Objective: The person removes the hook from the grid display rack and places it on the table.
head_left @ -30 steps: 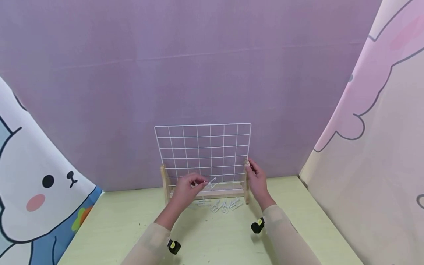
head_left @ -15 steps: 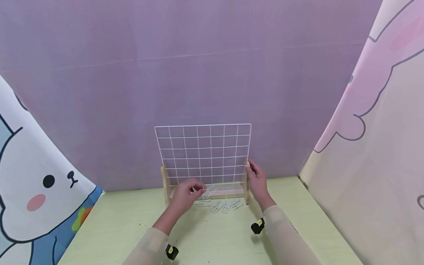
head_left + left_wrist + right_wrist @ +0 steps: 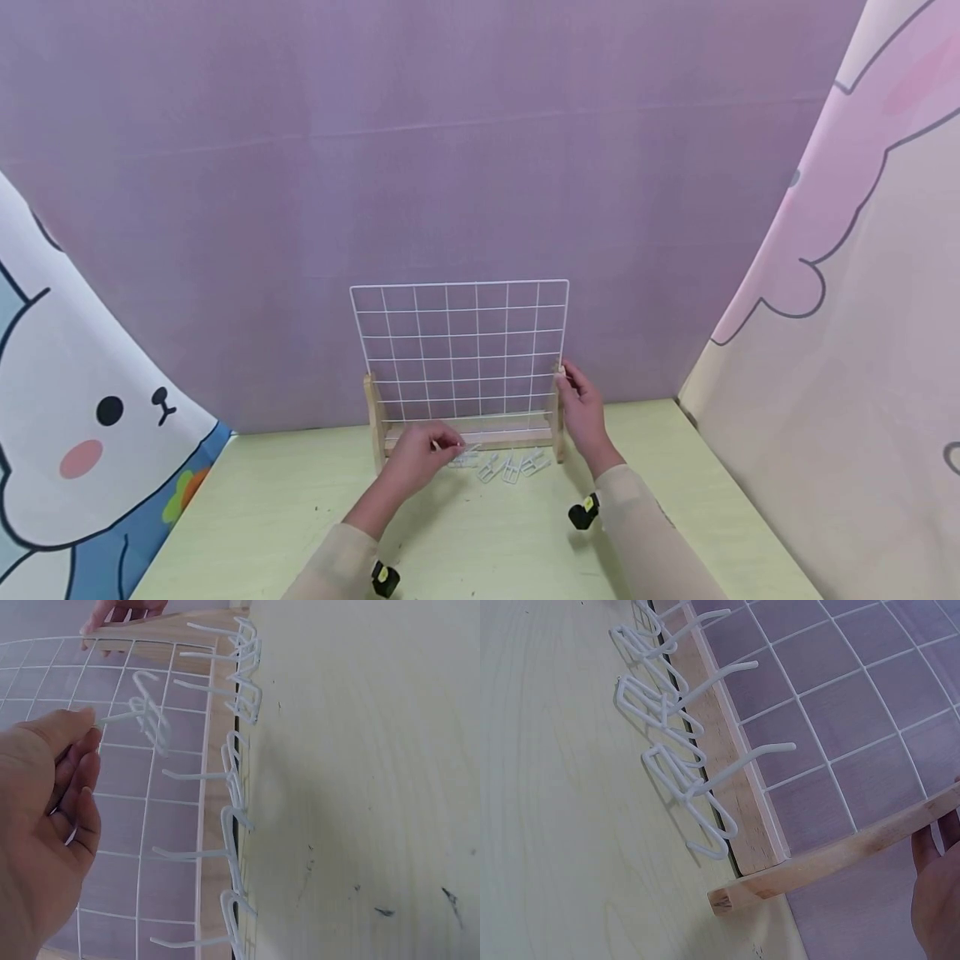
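My left hand (image 3: 420, 454) pinches the stem of a white wire hook (image 3: 154, 720) between thumb and forefinger. In the left wrist view the hook hangs in front of a white wire grid (image 3: 142, 799), apart from my palm. The grid stands upright in a wooden stand (image 3: 517, 437). My right hand (image 3: 585, 412) grips the stand's right post (image 3: 840, 855) near its top, fingers partly hidden behind it. Along the stand's foot lies a row of several more white hooks (image 3: 682, 787) on the table, their prongs pointing toward the grid.
A pale wooden-looking table (image 3: 487, 542) lies under everything. Behind the stand hangs a purple cloth (image 3: 465, 167). Cartoon-printed cloths flank the table: a white animal figure (image 3: 75, 392) on the left, a pink one (image 3: 870, 183) on the right.
My left hand has moved down and slightly left with the hook, from in front of the grid's lower part to near the row of hooks. The right hand has stayed at the post.
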### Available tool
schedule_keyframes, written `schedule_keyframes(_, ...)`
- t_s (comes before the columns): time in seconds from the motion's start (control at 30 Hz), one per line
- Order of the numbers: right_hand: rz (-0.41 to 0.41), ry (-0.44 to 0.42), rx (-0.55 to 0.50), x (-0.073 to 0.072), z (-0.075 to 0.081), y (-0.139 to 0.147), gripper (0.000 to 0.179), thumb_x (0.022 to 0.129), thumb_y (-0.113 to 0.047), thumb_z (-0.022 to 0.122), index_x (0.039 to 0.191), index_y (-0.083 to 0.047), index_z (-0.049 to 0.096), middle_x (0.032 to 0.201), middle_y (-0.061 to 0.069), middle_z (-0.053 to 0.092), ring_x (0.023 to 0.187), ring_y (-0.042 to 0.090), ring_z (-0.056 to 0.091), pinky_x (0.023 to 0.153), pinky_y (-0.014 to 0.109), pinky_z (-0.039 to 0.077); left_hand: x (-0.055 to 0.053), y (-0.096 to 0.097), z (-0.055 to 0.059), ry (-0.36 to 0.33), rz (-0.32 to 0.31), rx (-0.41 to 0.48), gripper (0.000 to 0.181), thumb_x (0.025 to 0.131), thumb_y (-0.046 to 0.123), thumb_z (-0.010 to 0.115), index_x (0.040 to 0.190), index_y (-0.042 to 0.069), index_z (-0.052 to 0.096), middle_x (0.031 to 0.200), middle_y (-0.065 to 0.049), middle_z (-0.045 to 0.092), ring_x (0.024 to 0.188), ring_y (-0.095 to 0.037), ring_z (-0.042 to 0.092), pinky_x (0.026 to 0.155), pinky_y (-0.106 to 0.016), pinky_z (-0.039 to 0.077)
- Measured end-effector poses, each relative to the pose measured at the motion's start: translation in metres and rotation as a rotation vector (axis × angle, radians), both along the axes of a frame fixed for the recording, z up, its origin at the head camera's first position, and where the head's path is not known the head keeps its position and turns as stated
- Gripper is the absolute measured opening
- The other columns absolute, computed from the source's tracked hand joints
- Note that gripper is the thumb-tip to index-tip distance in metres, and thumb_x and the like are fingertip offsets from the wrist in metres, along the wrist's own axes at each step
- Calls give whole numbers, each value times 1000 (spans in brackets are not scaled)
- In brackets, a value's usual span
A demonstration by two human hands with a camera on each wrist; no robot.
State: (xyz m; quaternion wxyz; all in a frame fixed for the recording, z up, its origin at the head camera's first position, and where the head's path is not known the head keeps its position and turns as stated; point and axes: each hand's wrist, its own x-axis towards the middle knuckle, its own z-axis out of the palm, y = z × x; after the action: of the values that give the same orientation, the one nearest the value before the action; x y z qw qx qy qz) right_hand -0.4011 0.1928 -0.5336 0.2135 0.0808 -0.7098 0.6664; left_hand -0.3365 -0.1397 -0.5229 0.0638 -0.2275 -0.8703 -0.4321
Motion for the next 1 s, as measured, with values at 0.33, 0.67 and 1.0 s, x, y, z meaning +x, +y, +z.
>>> schedule_keyframes(0.33,-7,-7,1,2,1,-1,46,117,-23,60,160,-9,57,134,21,65,112,21,59,89,17,54,-1,-5,-10,8,-19,-55,4,100,9,83,101,12,85,92,12,72,83,-8,65,70,-27,56)
schedule_keyframes(0.67,4,-14,-7,2,2,-1,46,117,-23,59,161,-8,56,133,20,64,113,21,59,90,18,54,-1,-9,-19,8,-7,-58,4,98,8,85,103,8,85,93,12,73,83,-4,64,72,-25,56)
schedule_keyframes(1.0,4,-22,-14,2,3,-2,48,117,-24,59,162,-7,55,137,24,63,117,26,59,92,16,53,-4,-11,-30,22,-11,-64,8,98,5,85,100,13,85,94,10,75,83,-6,66,72,-26,58)
